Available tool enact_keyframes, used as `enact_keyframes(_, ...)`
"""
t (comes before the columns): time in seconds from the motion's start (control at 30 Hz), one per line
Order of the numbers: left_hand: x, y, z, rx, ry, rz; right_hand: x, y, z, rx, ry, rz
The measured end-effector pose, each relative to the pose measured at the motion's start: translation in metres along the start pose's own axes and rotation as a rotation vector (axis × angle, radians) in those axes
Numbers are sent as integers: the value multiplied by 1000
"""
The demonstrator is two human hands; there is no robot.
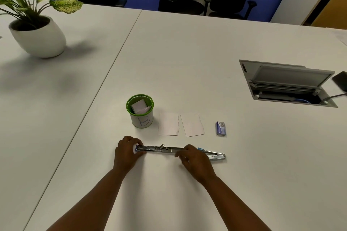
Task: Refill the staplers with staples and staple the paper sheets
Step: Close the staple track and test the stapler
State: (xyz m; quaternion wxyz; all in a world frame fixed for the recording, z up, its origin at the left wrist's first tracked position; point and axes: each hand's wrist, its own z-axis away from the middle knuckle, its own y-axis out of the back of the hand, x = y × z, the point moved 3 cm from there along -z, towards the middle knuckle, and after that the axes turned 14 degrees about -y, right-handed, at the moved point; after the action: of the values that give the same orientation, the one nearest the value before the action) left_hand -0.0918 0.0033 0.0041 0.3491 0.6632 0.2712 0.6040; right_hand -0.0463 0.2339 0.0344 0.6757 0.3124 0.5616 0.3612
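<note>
Stapler (159, 149): long chrome metal body, swung flat open on white tabletop (206, 52). Left hand (127, 153) grip pinches its left end; right hand (195, 161) fingers curl over its middle. Beyond stapler: 2 torn-edged paper sheets (180, 124), small blue staple box (220, 128), green-rimmed cylindrical cup (140, 111).

White table (187, 52), opened stapler (163, 149), two paper sheets (168, 124), staple box (220, 128), green cup (142, 118), potted plant (37, 37)

Handwritten "B" on green-rimmed cup (142, 118)
</note>
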Motion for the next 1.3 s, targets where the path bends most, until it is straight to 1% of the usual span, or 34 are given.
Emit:
enact_keyframes(0.1,0,0,-1,2,-29,45,-2,2,-13,58,-24,48)
enact_keyframes(0.2,0,1,-2,-11,-45,59,-2,1,-25,72,-93,-9)
enact_keyframes(0.27,-1,2,-3,-29,-53,65,-4,-1,-31,31,-86,28)
enact_keyframes(0.33,-2,3,-3,-44,-49,80,-3,-5,-36,-59,-76,140)
enact_keyframes(0.4,-3,3,-3,-60,-40,97,-4,-8,-38,-109,-70,220)
enact_keyframes(0.5,-3,3,-5,-100,-10,118,-6,-11,-39,-97,-29,324)
enact_keyframes(0.57,-4,5,-8,-123,11,173,-6,-12,-39,-92,-13,330)
enact_keyframes(0.63,-5,11,-10,-121,57,299,-4,-11,-38,-93,-56,237)
enact_keyframes(0.73,-5,20,-10,-67,164,655,-4,-1,-36,-128,-164,20)
enact_keyframes(0.83,-1,25,-9,10,258,1009,-10,12,-31,-146,-157,-52)
enact_keyframes(0.9,3,27,-11,43,277,1168,-13,20,-27,-141,-134,-81)
enact_keyframes(1.0,15,29,-14,23,240,1303,-15,30,-23,-116,-118,-131)
enact_keyframes(1.1,26,30,-17,11,215,1372,-19,39,-18,-88,-108,-159)
enact_keyframes(1.23,32,34,-21,51,228,1398,-24,49,-13,-181,-66,-236)
enact_keyframes(1.3,33,38,-19,67,217,1405,-24,58,-12,-186,-60,-274)
